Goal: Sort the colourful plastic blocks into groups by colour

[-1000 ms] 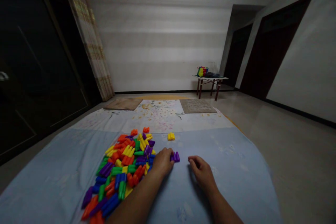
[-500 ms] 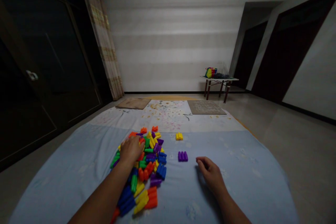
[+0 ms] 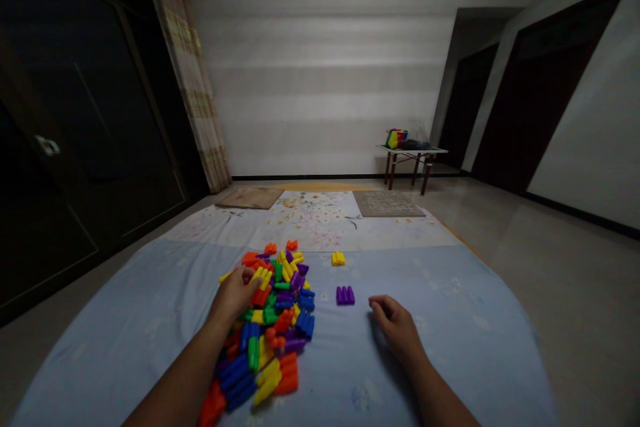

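Note:
My left hand [image 3: 235,293] is over a pile of colourful plastic building blocks [image 3: 286,296], its thumb and fingers pinched on a yellow block [image 3: 263,277]. The blocks are ribbed and come in red-orange, yellow, green, blue and purple. My right hand [image 3: 395,321] rests on the blue cloth at the right, fingers curled in, and I see nothing in it. Just left of it lies a purple block [image 3: 345,295], apart from the pile. Farther back sits a single yellow block [image 3: 339,258].
A light blue and floral cloth [image 3: 440,347] covers the table. Two flat mats, a brown one [image 3: 250,198] and a patterned one [image 3: 389,203], lie at its far edge. Beyond stands a small table [image 3: 413,150] bearing a colourful bag [image 3: 397,138].
My left hand has drawn back slightly and to the left, and a yellow block now shows at its fingertips. My right hand keeps its place beside the purple block.

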A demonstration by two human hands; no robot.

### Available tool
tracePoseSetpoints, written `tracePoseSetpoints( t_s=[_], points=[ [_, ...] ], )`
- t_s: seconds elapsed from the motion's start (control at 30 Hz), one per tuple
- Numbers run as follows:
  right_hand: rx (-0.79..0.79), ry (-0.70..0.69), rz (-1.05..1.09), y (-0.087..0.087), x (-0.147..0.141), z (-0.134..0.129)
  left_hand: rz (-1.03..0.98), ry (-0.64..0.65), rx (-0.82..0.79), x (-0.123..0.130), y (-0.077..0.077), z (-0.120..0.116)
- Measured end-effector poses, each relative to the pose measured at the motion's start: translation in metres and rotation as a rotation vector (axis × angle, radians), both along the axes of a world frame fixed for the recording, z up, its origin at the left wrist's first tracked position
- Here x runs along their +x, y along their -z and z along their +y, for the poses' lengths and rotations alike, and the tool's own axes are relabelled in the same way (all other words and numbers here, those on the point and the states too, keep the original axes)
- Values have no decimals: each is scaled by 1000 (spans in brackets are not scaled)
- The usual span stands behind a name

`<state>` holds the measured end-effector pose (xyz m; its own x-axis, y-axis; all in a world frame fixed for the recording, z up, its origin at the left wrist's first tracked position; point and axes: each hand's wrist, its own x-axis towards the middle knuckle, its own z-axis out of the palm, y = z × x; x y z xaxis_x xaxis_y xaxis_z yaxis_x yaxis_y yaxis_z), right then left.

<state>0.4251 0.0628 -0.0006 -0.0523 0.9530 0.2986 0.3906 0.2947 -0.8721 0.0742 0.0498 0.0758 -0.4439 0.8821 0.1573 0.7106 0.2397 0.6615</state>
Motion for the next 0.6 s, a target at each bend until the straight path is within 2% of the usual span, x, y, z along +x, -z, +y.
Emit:
tracePoseSetpoints(
  t_s=[0.1,0.17,0.27,0.33,0.5,0.6],
  points=[
    [13,7,11,-3,-2,-2,-148,-13,72,5,-2,-6],
    [23,1,10,-6,-4,-4,-336,12,88,17,-3,-12],
    [36,-40,-8,-15,-9,-10,-718,75,64,46,-3,-21],
    [33,-84,-5,-21,-13,-15,-862,134,21,69,0,-25],
    [-87,-239,93,-27,-25,-24,-908,268,-90,123,16,-29],
    [-154,-313,171,-24,-30,-25,-883,320,-112,142,22,-31]
  ],
)
